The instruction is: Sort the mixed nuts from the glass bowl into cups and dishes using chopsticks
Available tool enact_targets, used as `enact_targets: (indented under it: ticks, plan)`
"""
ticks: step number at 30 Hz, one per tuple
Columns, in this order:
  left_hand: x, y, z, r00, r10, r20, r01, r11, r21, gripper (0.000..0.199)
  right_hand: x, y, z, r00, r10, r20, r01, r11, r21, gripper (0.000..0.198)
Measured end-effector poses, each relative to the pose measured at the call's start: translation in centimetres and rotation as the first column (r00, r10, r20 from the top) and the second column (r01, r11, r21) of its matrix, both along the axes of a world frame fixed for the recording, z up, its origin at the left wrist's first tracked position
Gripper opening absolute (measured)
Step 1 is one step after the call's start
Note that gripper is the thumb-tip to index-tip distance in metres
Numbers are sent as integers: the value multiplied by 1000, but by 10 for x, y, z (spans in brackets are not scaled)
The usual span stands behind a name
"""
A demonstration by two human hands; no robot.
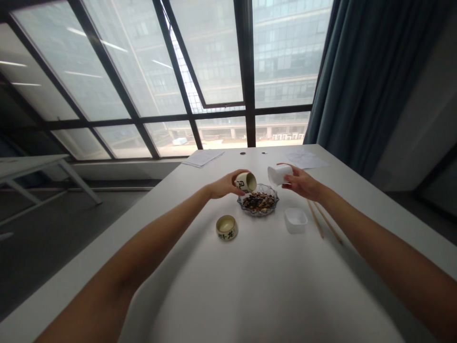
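Observation:
A small cream cup with dark characters (243, 183) is gripped in my left hand (227, 184), tipped sideways with its mouth toward the right. My right hand (300, 182) holds a white plastic cup (278, 175), also tilted. Both cups are over the near and far edges of a clear glass bowl (258, 212) with a scalloped rim, which contains a dark, mixed heap of small dry pieces (260, 201). Nearer to me, a second cream cup with characters (226, 227) stands upright on the left. An upright white plastic cup (296, 221) stands on the right.
Two wooden chopsticks (319, 219) lie under my right forearm on the white table (271, 281). Papers (203, 157) lie at the far left, another sheet (305, 158) at the far right. Two small dark items sit near the far edge. Windows rise behind; a blue curtain (360, 85) hangs right.

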State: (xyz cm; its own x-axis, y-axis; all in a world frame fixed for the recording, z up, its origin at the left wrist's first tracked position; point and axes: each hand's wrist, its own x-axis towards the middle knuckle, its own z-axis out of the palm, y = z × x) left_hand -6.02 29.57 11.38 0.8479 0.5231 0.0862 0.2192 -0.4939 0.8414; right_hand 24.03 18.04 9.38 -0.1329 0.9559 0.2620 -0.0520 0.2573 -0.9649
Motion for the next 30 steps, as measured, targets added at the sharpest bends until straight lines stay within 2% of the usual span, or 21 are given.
enact_targets:
  ticks: [2, 4, 9, 13, 16, 19, 21, 23, 25, 26, 28, 30]
  plan:
    - [-9, -3, -5, 996, 24, 91, -13, 994, -112, 92, -1, -7, -2, 993, -1, -116, -5, 999, -51, 50]
    - [-14, -7, -8, 992, 10, 123, 8, 990, -142, 92, -2, -12, -5, 989, 30, -145, -42, 996, -81, 48]
    - [-17, -26, 0, 982, -93, 166, 110, 989, -95, 85, -1, -24, -13, 991, 75, -106, -87, 990, -112, 56]
    - [-16, -42, 11, 985, -113, 127, 120, 992, -46, 88, 2, -36, -14, 990, 136, 21, -132, 982, -134, 80]
    - [-15, -50, 16, 980, -151, 126, 157, 987, -40, 86, 5, -41, -13, 973, 230, -2, -228, 964, -138, 92]
    - [-13, -52, 20, 970, -180, 165, 187, 982, -26, 82, 3, -40, -10, 968, 242, -67, -249, 961, -124, 86]
    - [-10, -50, 21, 982, -145, 125, 148, 989, -18, 80, -1, -35, -7, 983, 157, -99, -167, 981, -101, 72]
    - [-4, -45, 20, 998, -66, 16, 65, 998, 20, 76, -6, -27, -5, 996, 37, -83, -43, 996, -79, 60]
    - [5, -39, 18, 990, 50, -130, -28, 985, 169, 69, -12, -18, -4, 995, -95, -5, 95, 994, -51, 55]
    - [11, -36, 17, 973, 121, -196, -63, 958, 281, 66, -15, -14, -3, 983, -174, 57, 175, 984, -16, 54]
    - [23, -31, 13, 930, 240, -278, -85, 877, 472, 65, -20, -7, 0, 908, -370, 197, 349, 928, 131, 55]
    - [35, -28, 9, 904, 296, -310, -82, 829, 552, 70, -26, -2, 5, 769, -573, 285, 477, 810, 341, 57]
